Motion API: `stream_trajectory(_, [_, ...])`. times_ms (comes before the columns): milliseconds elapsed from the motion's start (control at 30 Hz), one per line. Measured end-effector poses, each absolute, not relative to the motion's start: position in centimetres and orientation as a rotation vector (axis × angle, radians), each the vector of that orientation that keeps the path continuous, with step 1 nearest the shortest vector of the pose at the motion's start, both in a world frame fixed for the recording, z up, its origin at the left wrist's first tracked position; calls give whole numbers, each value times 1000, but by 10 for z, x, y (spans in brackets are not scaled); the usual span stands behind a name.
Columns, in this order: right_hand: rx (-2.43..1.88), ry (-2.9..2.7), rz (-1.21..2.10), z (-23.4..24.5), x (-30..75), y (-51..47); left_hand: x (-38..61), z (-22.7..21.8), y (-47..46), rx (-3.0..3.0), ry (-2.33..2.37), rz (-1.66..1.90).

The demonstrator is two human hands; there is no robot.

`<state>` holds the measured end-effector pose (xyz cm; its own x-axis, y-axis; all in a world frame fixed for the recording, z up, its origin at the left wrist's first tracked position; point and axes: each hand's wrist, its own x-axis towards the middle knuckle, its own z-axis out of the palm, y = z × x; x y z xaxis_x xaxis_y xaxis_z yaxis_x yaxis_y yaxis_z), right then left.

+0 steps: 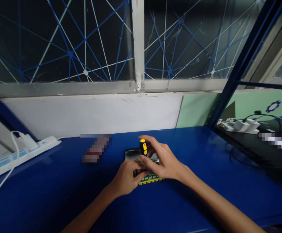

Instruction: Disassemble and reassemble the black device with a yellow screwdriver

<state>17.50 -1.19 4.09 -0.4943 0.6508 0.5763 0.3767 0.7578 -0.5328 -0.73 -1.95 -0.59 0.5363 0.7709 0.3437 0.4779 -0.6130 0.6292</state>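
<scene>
A small green circuit board (152, 178) with a yellow-striped front edge and a dark metal part at its back lies on the blue table (58, 194). My right hand (163, 161) holds a screwdriver with a yellow and black handle (143, 147) upright over the board, fingers wrapped around the handle. My left hand (128, 176) rests on the board's left side and presses it down. The screwdriver's tip is hidden behind my fingers.
A white power strip (21, 150) with a plugged charger and cable lies at the table's left. A blurred red and white object (95, 150) sits left of the board. At the right, a darker desk holds white adapters (242, 125) and black cables. A white wall and window stand behind.
</scene>
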Motion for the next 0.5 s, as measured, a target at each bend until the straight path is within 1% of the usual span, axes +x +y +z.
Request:
stream_trajectory(133, [-731,-2075,525,33,175,-14,-8,-7,-19,2358,1049,810])
stream_trajectory(233, [-723,-2017,531,28,176,-16,-7,-6,-19,2374,1034,807])
stream_trajectory(500, [-730,-1987,343,22,177,-15,-5,-7,-18,2360,1058,994])
